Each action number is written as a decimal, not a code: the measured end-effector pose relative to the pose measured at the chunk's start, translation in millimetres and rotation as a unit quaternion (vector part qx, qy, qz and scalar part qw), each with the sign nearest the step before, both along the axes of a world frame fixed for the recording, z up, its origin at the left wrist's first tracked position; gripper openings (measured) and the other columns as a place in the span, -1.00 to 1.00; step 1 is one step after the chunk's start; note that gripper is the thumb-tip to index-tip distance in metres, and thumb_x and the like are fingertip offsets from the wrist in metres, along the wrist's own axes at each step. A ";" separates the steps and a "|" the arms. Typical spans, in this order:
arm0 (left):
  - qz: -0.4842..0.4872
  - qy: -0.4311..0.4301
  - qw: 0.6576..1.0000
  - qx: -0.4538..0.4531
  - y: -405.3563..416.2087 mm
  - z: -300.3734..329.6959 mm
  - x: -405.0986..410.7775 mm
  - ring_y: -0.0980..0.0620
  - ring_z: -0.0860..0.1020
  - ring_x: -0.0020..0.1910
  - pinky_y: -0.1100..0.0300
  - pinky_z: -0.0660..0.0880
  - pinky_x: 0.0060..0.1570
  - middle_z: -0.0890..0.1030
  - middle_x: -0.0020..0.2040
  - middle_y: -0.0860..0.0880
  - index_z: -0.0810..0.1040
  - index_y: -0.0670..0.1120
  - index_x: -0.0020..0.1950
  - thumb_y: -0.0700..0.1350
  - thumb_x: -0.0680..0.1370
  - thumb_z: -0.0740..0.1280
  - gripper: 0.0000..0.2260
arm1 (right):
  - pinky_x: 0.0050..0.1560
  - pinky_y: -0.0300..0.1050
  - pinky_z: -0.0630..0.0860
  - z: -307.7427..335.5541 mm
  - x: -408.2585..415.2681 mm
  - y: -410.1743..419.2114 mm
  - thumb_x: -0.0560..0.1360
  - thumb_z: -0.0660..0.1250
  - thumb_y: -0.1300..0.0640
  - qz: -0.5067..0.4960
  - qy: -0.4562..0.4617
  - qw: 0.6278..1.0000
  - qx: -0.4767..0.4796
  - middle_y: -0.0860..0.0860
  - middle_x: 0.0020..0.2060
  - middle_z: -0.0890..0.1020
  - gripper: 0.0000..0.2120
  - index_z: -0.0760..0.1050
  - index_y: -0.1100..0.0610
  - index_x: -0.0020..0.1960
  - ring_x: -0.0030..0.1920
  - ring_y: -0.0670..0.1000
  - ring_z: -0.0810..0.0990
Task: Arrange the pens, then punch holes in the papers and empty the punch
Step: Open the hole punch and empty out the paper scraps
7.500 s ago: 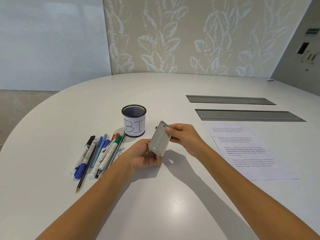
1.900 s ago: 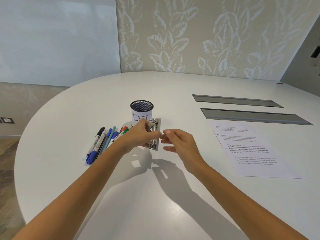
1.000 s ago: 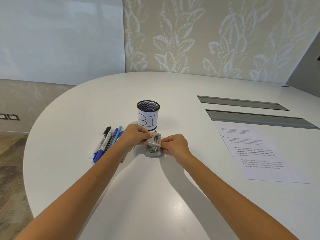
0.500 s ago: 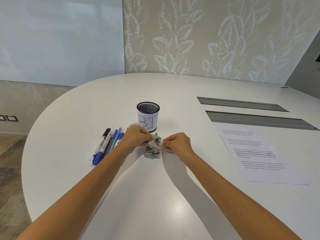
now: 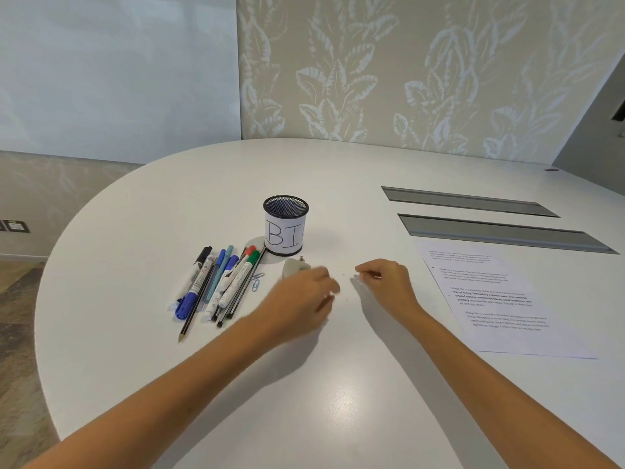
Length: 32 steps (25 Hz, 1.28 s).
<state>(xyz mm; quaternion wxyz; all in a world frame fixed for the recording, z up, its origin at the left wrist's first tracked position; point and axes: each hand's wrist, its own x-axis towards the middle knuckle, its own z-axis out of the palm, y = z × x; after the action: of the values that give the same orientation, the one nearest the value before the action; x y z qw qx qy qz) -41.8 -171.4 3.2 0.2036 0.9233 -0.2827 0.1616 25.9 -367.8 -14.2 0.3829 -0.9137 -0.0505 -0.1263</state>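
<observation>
Grey punch [image 5: 295,267] beside pens [image 5: 216,286]

Bare table [image 5: 338,384] in front, mesh cup [image 5: 285,225] and pens [image 5: 216,282] crowding left

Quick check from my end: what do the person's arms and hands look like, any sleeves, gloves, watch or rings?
Both forearms are bare as far as the frame shows: no sleeves or gloves. The left hand is motion-blurred, so rings cannot be ruled out. The right hand shows no watch, band or ring.
</observation>
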 end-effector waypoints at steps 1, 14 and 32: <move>-0.021 0.001 0.999 0.028 -3.0 -8.5 -4.8 -0.07 0.57 -0.02 0.08 0.51 -0.06 0.58 0.03 -0.04 0.58 -0.09 0.11 -0.11 0.55 0.20 -0.78 | -0.05 -0.50 0.37 -2.3 0.5 2.4 0.46 0.29 0.35 0.026 -0.015 0.999 -0.036 0.07 -0.02 0.70 -0.78 0.66 0.21 0.01 0.01 0.00 0.63; -0.062 0.066 0.995 0.033 11.3 -44.8 -21.7 0.17 0.24 0.45 0.46 0.02 0.35 0.31 0.48 0.09 0.33 -0.04 0.46 0.05 0.62 0.01 -0.56 | 0.06 -0.17 0.50 -11.4 -17.2 3.9 0.47 0.24 0.41 0.175 -0.097 0.947 -0.250 0.11 0.03 0.66 -0.73 0.61 0.26 0.10 0.05 0.10 0.60; -0.067 0.089 0.994 0.003 11.9 -44.3 -21.9 0.14 0.33 0.41 0.26 0.29 0.37 0.37 0.44 0.10 0.41 -0.03 0.40 0.07 0.57 -0.04 -0.52 | 0.06 -0.14 0.47 4.8 -30.2 9.5 0.55 0.19 0.27 0.200 -0.029 0.923 -0.327 0.08 0.05 0.62 -0.74 0.61 0.17 0.12 0.06 0.08 0.57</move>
<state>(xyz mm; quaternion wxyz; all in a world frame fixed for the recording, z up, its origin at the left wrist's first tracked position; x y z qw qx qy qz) -63.7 -159.5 -41.0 0.2359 0.9137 -0.3246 0.0639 -4.4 -358.3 -9.4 0.0785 -0.9549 -0.2820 -0.0500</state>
